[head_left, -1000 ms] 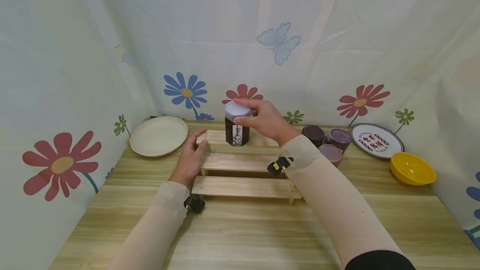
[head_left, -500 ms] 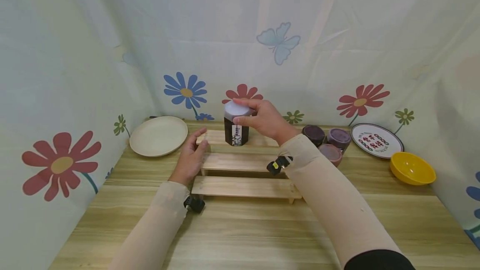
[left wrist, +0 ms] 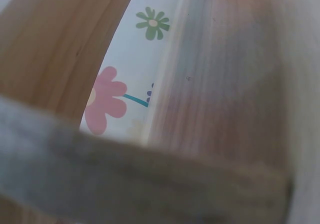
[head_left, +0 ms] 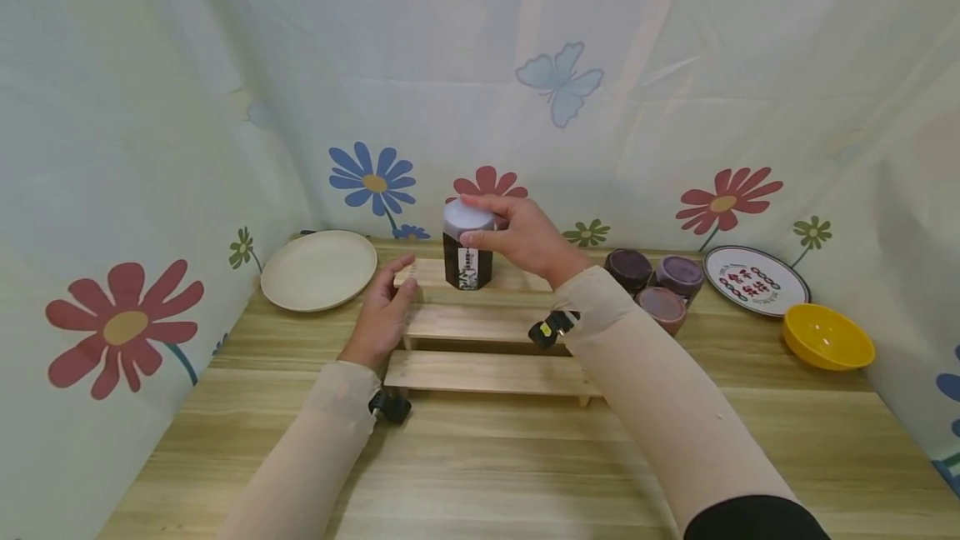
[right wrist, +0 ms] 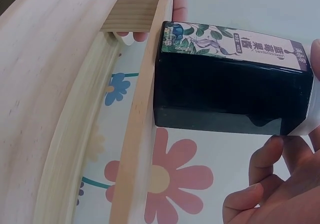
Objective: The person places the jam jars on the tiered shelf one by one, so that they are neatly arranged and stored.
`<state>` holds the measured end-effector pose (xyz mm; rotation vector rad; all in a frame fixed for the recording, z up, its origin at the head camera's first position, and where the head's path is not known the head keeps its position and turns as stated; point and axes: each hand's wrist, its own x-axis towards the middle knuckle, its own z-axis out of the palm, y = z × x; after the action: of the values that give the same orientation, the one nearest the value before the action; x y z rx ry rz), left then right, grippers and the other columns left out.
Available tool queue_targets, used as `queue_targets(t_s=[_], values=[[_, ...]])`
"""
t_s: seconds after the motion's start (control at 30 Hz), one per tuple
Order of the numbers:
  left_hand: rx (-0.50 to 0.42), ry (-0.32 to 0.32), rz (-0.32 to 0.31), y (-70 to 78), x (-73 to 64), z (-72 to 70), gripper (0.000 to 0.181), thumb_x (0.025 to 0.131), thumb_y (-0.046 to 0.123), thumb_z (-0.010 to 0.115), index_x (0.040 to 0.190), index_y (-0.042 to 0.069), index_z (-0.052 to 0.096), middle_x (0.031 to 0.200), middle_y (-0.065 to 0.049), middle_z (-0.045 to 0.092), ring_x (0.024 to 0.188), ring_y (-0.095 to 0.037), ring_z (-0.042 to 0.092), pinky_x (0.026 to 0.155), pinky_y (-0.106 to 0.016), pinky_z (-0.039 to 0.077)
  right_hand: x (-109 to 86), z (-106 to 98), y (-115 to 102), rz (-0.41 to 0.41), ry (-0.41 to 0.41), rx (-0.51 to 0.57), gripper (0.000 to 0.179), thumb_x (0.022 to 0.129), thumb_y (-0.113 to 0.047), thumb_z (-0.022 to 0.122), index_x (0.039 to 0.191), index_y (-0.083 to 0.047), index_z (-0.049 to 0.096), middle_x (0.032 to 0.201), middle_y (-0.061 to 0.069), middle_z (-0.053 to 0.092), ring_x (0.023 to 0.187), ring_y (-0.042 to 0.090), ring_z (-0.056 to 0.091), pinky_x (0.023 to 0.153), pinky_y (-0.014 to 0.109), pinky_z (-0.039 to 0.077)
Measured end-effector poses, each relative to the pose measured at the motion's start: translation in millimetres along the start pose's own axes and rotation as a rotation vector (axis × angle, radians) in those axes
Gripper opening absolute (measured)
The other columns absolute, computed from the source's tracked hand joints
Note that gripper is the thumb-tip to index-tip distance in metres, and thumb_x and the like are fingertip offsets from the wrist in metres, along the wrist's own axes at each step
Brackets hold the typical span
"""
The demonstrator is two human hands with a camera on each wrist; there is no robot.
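Observation:
A dark jam jar (head_left: 453, 261) with a white lid and a printed label stands upright on the top step of a three-step wooden rack (head_left: 487, 369). My right hand (head_left: 525, 233) holds it by the lid, thumb on the near side and fingers over the top. In the right wrist view the jar (right wrist: 225, 96) appears sideways, its base right at the board's edge. At the rack's left end, my left hand (head_left: 378, 319) grips the top step between thumb and fingers. Close-up wooden boards (left wrist: 220, 84) fill much of the left wrist view, where that hand is hidden.
Right of the rack, behind my right forearm, stand several dark and purple jars (head_left: 660, 286). Beyond them are a patterned white plate (head_left: 787, 298) and a yellow bowl (head_left: 828, 336). A cream plate (head_left: 318, 272) is at the back left, near the flowered curtain (head_left: 450, 65).
The jam jar has shifted slightly left along the top step with my right hand still on its lid. My left hand keeps its place at the rack's end.

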<state>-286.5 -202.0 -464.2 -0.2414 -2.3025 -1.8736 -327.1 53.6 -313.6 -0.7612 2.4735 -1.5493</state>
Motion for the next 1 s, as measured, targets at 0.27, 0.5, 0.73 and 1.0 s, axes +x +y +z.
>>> queue_targets(t_s=[0.27, 0.5, 0.73, 1.0], values=[[0.004, 0.008, 0.000, 0.0, 0.2, -0.8, 0.047, 0.114, 0.034, 0.049, 0.160, 0.025, 0.045, 0.119, -0.023, 0.056, 0.098, -0.030, 0.055, 0.076, -0.028, 0.045, 1.1, 3.9, -3.1, 0.005, -0.011, 0.037, 0.064, 0.095, -0.023, 0.083, 0.154, -0.026, 0.057, 0.146, 0.008, 0.062, 0.124, 0.027, 0.059, 0.107, 0.046, 0.050], [-0.004, 0.006, -0.003, 1.7, 0.4, 0.2, 0.047, 0.114, 0.032, 0.049, 0.160, 0.023, 0.045, 0.123, -0.021, 0.057, 0.104, -0.035, 0.055, 0.078, -0.026, 0.045, 4.6, 6.5, -3.6, 0.009, -0.003, 0.012, 0.065, 0.093, -0.025, 0.084, 0.153, -0.028, 0.058, 0.148, 0.008, 0.060, 0.123, 0.030, 0.059, 0.106, 0.046, 0.050], [-0.002, 0.007, -0.005, 1.7, 1.3, 0.1, 0.047, 0.114, 0.030, 0.050, 0.160, 0.021, 0.044, 0.129, -0.018, 0.055, 0.107, -0.035, 0.055, 0.079, -0.026, 0.045, 8.1, 10.1, -2.2, 0.001, 0.000, 0.042, 0.065, 0.093, -0.024, 0.084, 0.153, -0.026, 0.058, 0.149, 0.009, 0.058, 0.122, 0.030, 0.059, 0.104, 0.045, 0.050], [0.004, 0.010, -0.024, 8.6, -0.7, 0.9, 0.049, 0.114, 0.026, 0.048, 0.162, 0.019, 0.042, 0.126, -0.020, 0.055, 0.103, -0.033, 0.054, 0.078, -0.026, 0.045, 10.4, 15.3, -2.2, -0.015, 0.019, 0.041, 0.063, 0.094, -0.024, 0.084, 0.152, -0.025, 0.060, 0.143, 0.010, 0.062, 0.117, 0.030, 0.060, 0.099, 0.044, 0.051]])
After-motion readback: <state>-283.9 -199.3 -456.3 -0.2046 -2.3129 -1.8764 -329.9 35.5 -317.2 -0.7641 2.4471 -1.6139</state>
